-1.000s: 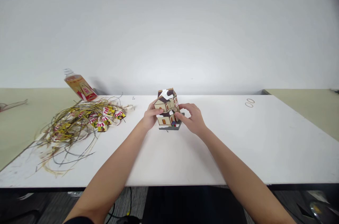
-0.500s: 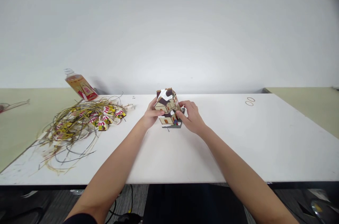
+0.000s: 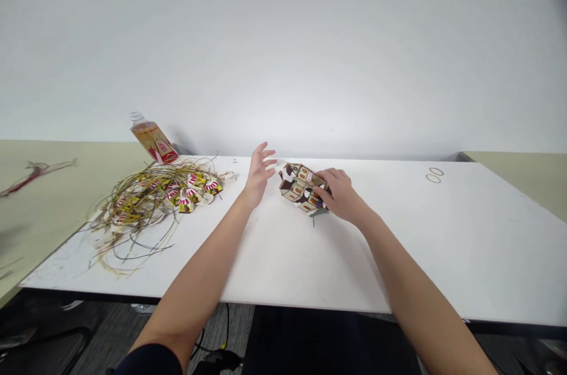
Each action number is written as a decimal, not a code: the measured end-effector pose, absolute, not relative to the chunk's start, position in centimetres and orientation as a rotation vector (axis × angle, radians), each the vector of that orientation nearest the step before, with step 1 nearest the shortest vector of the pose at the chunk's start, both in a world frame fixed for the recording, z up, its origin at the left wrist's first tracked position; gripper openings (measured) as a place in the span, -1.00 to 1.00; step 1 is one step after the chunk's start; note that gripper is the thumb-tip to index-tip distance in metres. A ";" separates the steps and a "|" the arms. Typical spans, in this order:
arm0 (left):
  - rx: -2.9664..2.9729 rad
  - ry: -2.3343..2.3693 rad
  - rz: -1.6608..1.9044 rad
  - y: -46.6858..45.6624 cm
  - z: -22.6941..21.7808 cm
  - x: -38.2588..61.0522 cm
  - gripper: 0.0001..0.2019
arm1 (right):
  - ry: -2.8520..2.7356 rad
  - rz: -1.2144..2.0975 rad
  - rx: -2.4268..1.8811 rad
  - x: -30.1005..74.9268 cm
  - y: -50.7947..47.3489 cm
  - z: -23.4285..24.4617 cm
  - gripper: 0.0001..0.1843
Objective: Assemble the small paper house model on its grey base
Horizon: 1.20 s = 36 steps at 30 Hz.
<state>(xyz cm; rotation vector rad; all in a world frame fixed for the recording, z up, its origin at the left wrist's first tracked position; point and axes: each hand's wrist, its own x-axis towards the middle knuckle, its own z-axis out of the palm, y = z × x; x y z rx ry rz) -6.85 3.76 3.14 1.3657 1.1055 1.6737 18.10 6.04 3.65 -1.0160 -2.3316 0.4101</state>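
A small cardboard model house (image 3: 301, 186) with cream walls and a brown roof is tipped over to the left above the white table (image 3: 310, 257). My right hand (image 3: 341, 195) grips it from the right side near its grey base. My left hand (image 3: 259, 171) is lifted just left of the house, fingers spread and apart from it, holding nothing.
A tangle of thin yellow and dark strips with small red-and-white pieces (image 3: 155, 198) lies on the table's left part. A tilted plastic bottle with an orange label (image 3: 153, 139) stands behind it. Two small rings (image 3: 434, 175) lie at the far right. Beige tables flank both sides.
My left hand has let go of the house and opened. My right hand has tipped the house over to the left. The camera view has shifted a little.
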 end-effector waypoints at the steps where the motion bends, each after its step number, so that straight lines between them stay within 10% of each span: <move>1: 1.387 1.254 1.706 3.7 3.4 -7.3 -0.31 | -2.350 0.404 -1.039 18.3 6.1 3.7 -0.68; 8: 1.769 2.817 0.652 1.6 4.9 -9.8 -0.53 | -2.372 0.455 -1.141 18.6 6.0 4.4 -0.73; 14: 1.524 3.048 0.123 1.3 4.1 -11.1 -0.67 | -2.392 0.480 -1.081 18.6 5.8 4.4 -0.78; 26: 1.728 2.942 1.211 1.1 6.0 -9.5 -0.77 | -2.357 0.452 -1.119 18.5 5.4 4.6 -0.76; 36: 2.912 1.802 1.726 1.0 5.0 -6.2 -0.84 | -2.200 0.445 -0.976 18.5 4.9 5.0 -0.70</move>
